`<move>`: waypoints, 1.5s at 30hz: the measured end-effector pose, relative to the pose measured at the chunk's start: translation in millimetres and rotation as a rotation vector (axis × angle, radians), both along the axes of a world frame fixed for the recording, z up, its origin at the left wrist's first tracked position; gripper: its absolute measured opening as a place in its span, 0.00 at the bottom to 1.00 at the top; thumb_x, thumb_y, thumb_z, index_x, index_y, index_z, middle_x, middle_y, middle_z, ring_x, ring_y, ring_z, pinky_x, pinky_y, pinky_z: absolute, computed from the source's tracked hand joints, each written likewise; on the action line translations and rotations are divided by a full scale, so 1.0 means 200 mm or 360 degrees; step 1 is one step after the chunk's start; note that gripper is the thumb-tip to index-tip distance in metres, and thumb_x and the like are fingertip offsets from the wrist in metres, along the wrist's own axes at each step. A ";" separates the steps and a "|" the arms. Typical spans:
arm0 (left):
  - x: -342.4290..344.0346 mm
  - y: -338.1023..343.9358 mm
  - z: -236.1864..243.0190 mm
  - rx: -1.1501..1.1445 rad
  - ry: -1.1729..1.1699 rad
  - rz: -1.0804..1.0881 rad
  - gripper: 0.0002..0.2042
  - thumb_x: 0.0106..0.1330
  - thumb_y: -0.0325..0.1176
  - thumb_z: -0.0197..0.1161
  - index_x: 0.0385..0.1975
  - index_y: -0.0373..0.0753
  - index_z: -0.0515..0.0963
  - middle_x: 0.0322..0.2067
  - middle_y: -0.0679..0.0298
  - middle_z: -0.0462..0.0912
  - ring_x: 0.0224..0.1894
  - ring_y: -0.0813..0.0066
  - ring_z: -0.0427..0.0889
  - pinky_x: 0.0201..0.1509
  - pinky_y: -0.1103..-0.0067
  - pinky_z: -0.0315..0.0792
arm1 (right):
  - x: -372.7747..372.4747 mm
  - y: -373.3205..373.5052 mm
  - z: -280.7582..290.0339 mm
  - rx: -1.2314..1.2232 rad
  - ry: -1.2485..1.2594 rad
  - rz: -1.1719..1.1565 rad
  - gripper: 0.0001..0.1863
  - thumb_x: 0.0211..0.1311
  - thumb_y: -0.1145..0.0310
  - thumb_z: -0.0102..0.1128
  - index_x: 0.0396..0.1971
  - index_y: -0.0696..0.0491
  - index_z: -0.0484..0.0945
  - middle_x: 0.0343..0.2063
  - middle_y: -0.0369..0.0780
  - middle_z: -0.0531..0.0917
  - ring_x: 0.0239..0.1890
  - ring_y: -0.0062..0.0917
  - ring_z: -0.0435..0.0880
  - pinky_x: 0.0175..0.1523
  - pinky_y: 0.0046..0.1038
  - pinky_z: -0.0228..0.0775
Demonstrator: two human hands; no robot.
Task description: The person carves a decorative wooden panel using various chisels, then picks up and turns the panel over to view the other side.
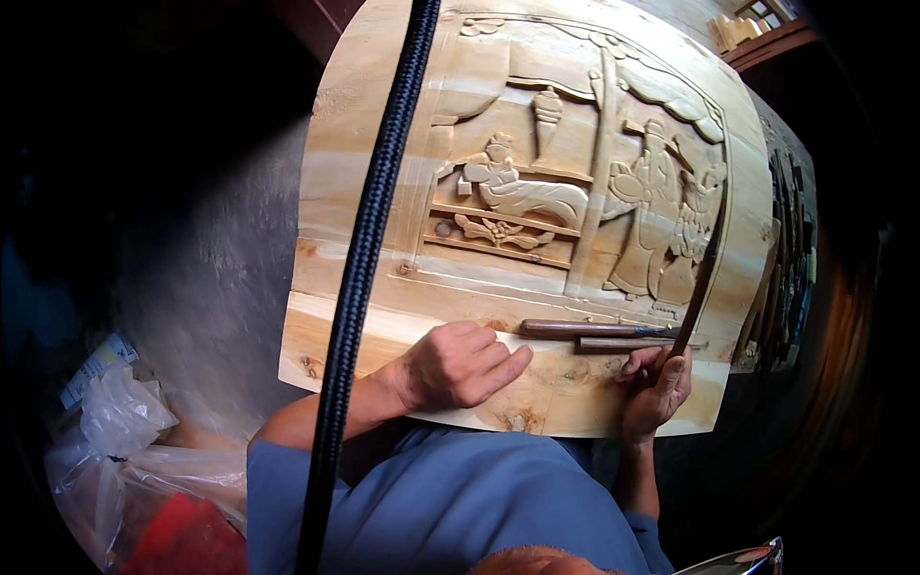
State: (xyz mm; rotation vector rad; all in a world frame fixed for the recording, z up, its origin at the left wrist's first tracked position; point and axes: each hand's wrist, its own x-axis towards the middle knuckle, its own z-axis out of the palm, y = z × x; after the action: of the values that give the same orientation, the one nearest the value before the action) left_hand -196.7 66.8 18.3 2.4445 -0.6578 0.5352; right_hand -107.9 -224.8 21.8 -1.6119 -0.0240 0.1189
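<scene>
A pale wooden board (364,29) bears a relief carving (522,187) of figures, drapery and flowers within a border. My left hand (460,362) rests closed on the plain lower part of the board, with nothing visible in its fingers. My right hand (656,383) grips a long, slim dark brown tool (698,297), which slants up across the carving's right edge; its tip is hard to make out. Just above and between my hands lie wooden-handled chisels (561,328), side by side on the board.
Several more tools (795,249) lie along a surface beyond the board's right edge. Plastic bags (129,422) and something red (187,537) sit at lower left. A thick black braided cable (374,201) crosses the view. Wood pieces (738,29) show at top right.
</scene>
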 end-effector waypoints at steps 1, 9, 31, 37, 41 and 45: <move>0.00 0.00 0.01 0.0003 -0.0002 0.0014 0.17 0.52 0.26 0.70 0.44 0.35 0.88 0.22 0.70 0.75 0.22 0.76 0.75 0.24 0.76 0.70 | -0.01 -0.02 -0.01 0.0009 0.0009 0.0009 0.25 0.88 0.44 0.45 0.35 0.51 0.64 0.22 0.41 0.78 0.20 0.21 0.76 0.27 0.23 0.72; 0.00 -0.04 0.05 0.0087 0.0012 0.0064 0.17 0.52 0.23 0.70 0.44 0.34 0.88 0.22 0.66 0.78 0.22 0.71 0.78 0.24 0.74 0.70 | 0.03 -0.27 0.04 -0.0215 -0.0313 -0.0067 0.25 0.88 0.46 0.45 0.34 0.53 0.68 0.22 0.40 0.80 0.22 0.20 0.78 0.33 0.22 0.70; 0.38 -0.18 -0.05 -0.0282 -0.0024 0.0336 0.39 0.59 0.27 0.79 0.73 0.35 0.72 0.28 0.60 0.84 0.25 0.65 0.84 0.29 0.70 0.77 | 0.32 -0.18 0.27 -0.0616 -0.0351 0.0883 0.16 0.71 0.83 0.63 0.55 0.63 0.87 0.23 0.38 0.86 0.24 0.17 0.84 0.32 0.22 0.76; 0.40 -0.16 -0.08 -0.0324 0.0129 0.0387 0.23 0.63 0.21 0.73 0.60 0.34 0.82 0.32 0.60 0.83 0.28 0.64 0.85 0.28 0.71 0.78 | 0.41 -0.12 0.31 -0.0832 -0.0300 0.0974 0.16 0.70 0.84 0.65 0.55 0.62 0.88 0.25 0.39 0.87 0.25 0.18 0.84 0.33 0.22 0.77; 0.41 -0.16 -0.09 -0.0409 0.0141 0.0403 0.25 0.63 0.20 0.72 0.62 0.35 0.81 0.32 0.60 0.83 0.28 0.64 0.85 0.28 0.71 0.78 | 0.49 -0.09 0.39 -0.0940 -0.0405 0.1069 0.16 0.67 0.84 0.68 0.55 0.62 0.88 0.28 0.41 0.89 0.26 0.18 0.85 0.34 0.22 0.78; 0.40 -0.14 -0.08 -0.0482 0.0185 0.0417 0.27 0.62 0.19 0.72 0.63 0.35 0.80 0.34 0.58 0.85 0.30 0.62 0.87 0.29 0.70 0.79 | 0.59 -0.04 0.48 -0.1021 -0.0404 0.1199 0.19 0.61 0.85 0.72 0.54 0.63 0.88 0.31 0.46 0.91 0.28 0.24 0.89 0.36 0.25 0.79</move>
State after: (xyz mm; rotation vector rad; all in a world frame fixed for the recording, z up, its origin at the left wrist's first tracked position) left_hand -116.2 37.9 1.4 2.2626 -0.1909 0.5445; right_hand 9.2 -232.0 117.6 -2.1740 -0.8679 0.5444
